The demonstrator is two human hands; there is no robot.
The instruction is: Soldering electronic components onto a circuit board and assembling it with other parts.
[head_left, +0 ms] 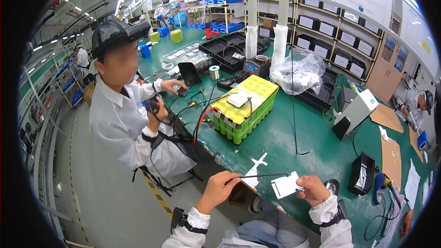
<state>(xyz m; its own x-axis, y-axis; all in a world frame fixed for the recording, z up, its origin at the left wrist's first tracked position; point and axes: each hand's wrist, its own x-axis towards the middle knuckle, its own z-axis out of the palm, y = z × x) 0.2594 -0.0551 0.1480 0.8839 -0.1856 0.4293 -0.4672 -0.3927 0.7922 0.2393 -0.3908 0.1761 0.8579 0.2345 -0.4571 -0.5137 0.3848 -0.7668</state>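
At bench edge | left hand (219,192) pinches one black wire (264,175) | right hand (313,189) pinches one white card (285,186)

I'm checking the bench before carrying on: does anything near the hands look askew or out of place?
Nothing looks damaged or spilled. The left hand and right hand hold a thin black strip and a white card past the green table edge; a white cross-shaped cutout lies loosely near that edge.
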